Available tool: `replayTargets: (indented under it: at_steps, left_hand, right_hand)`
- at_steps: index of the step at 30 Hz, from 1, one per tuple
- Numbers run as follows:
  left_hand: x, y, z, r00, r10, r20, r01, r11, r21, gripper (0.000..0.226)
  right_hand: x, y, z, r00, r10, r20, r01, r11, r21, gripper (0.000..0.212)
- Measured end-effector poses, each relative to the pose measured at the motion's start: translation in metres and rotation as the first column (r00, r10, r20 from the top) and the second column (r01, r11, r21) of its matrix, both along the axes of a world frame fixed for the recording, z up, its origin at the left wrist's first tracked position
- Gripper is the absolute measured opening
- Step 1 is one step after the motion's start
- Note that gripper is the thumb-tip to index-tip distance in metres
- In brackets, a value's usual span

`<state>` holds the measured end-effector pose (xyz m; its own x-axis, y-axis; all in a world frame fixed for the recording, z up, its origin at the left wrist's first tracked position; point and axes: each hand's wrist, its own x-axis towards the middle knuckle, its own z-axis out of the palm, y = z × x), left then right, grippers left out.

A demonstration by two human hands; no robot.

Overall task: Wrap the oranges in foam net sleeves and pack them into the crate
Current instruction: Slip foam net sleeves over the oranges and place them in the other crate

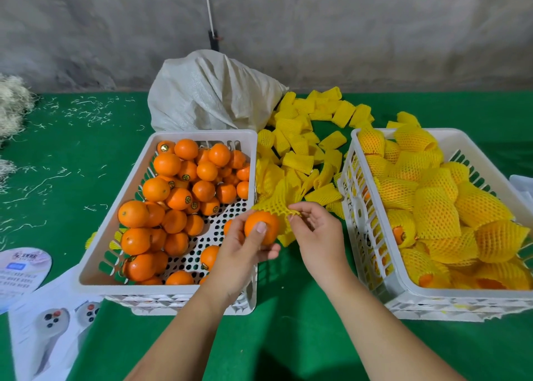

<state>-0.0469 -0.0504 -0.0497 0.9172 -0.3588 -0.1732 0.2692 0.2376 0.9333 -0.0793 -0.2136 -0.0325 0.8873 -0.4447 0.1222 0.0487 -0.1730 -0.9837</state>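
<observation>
Two bare hands are meeting over the gap between two white plastic crates on a green table (72, 155). The person's left hand (245, 250) is gripping a bare orange (264, 225), thumb pressed across its front and fingers curled beneath it. The right hand (315, 236) is pinching the edge of a yellow foam net sleeve (274, 204), its fingertips bent round the netting. That sleeve is lying stretched open, draping over the top and right side of the held orange and touching it.

On the left, the near crate (173, 288) is holding loose unwrapped oranges (178, 190), piled mostly toward its back and left side, with part of its perforated floor showing near the hands. Several are wearing small dark stickers.

On the right, the other crate (372, 236) is holding wrapped oranges (435, 207), each one sitting inside yellow netting, heaped close to the rim.

Between the crates and behind them, a loose heap of empty sleeves (305, 138) is spreading across the table. Farther back, a crumpled white woven sack (207, 92) is resting against a grey wall. Pale shredded strands (80, 109) are lying scattered over the table's left side. At the lower left corner, printed paper sheets (43, 331) are lying flat, one showing pictures of a device.
</observation>
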Motion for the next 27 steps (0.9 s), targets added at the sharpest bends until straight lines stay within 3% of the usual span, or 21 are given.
replayTargets:
  at_steps: [3,7,11,15,18,20,23,25,27]
  left_hand:
    - [0.003,0.004,-0.002,0.999,0.045,-0.017,-0.047,0.994,-0.1,0.058]
    - [0.007,0.014,-0.005,0.995,-0.101,-0.005,0.099,0.983,-0.153,0.076]
    - [-0.002,0.006,-0.003,0.992,-0.03,0.125,0.027,0.999,0.024,0.067]
    - [-0.012,-0.003,0.006,0.964,0.079,0.252,-0.124,0.978,0.17,0.048]
    - [-0.013,-0.005,0.005,0.942,0.184,0.281,-0.23,0.963,0.141,0.051]
    - [-0.011,-0.003,0.003,0.937,0.247,0.247,-0.28,0.954,0.108,0.048]
    - [-0.009,0.001,0.001,0.945,0.227,0.236,-0.263,0.955,0.134,0.042]
    - [-0.008,0.006,0.002,0.972,0.126,0.199,-0.147,0.985,0.095,0.052]
    - [-0.006,0.012,0.0,0.988,-0.014,0.152,0.013,1.0,0.01,0.067]
  right_hand:
    - [-0.011,0.009,0.008,0.992,0.113,0.051,-0.116,0.992,0.051,0.021]
    - [-0.018,0.022,0.006,0.987,0.162,0.019,-0.163,0.984,0.065,0.024]
    - [-0.019,0.015,0.013,0.994,0.111,-0.002,-0.111,0.994,0.008,0.022]
    - [-0.025,0.012,0.028,0.989,0.124,0.075,-0.106,0.972,-0.21,0.01]
    - [-0.031,0.019,0.036,0.959,0.232,0.164,-0.126,0.865,-0.486,0.02]
    - [-0.034,0.029,0.032,0.936,0.284,0.209,-0.112,0.802,-0.587,0.02]
    - [-0.037,0.041,0.022,0.941,0.283,0.185,-0.13,0.807,-0.576,0.038]
    - [-0.037,0.043,0.014,0.964,0.251,0.091,-0.166,0.831,-0.531,0.062]
    - [-0.037,0.042,0.008,0.972,0.225,0.073,-0.154,0.836,-0.526,0.071]
